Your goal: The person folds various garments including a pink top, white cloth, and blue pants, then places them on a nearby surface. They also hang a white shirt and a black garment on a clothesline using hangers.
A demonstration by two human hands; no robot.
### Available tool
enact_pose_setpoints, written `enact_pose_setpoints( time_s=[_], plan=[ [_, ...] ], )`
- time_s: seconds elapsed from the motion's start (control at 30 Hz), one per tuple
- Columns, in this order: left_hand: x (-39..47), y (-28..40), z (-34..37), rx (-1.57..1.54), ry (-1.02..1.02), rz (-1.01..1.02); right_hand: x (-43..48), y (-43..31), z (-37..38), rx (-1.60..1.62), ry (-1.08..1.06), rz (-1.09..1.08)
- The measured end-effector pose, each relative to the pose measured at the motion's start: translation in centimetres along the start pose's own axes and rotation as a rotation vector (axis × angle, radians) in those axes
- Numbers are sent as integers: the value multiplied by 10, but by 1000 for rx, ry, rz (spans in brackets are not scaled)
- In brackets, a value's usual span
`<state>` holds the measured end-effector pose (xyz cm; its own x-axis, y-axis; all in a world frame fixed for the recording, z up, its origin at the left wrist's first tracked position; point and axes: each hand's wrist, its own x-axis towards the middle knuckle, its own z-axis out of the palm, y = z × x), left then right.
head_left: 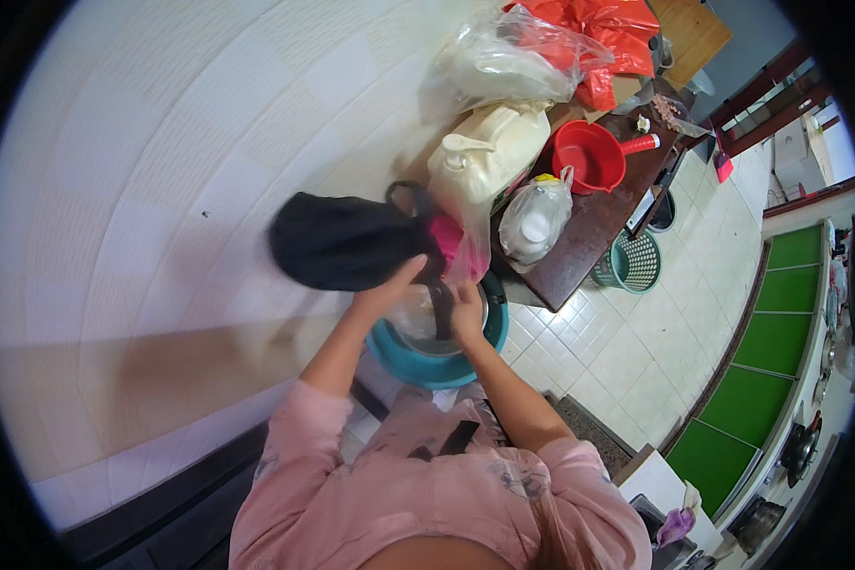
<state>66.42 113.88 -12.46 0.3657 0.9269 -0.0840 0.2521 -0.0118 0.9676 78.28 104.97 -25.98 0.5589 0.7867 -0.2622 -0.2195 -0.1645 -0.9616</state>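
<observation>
A black cloth item (342, 242) that looks like a bag with straps is in my left hand (393, 279), raised against the wall side. One dark strap (442, 310) dangles beside my right hand (467, 313). Pinched in the right fingers is a clear plastic bag (476, 239). Something bright pink (447, 242) shows between the two bags; whether it lies inside either one I cannot tell. Below both hands stands a teal plastic basin (406, 365), with a bowl and clear plastic inside it, partly hidden by my hands.
A dark tabletop (566, 267) to the right bears a red dipper (590, 158), a knotted plastic bag (536, 221) and a cream pump jug (495, 149). Red plastic bags (605, 35) lie farther back. A green basket (630, 263) stands on the tiled floor beside the table.
</observation>
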Motion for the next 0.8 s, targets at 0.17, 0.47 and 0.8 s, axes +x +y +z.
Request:
enact_pose_setpoints(
  time_s=[0.17,0.47,0.8],
  plan=[
    [21,-63,26,733,-336,-95,-24,-49,-35,474,-212,222],
    [55,-111,60,1113,-737,-265,-32,-99,-40,539,-419,238],
    [-82,-51,11,529,-463,-267,-17,-69,-38,505,-287,528]
  ],
)
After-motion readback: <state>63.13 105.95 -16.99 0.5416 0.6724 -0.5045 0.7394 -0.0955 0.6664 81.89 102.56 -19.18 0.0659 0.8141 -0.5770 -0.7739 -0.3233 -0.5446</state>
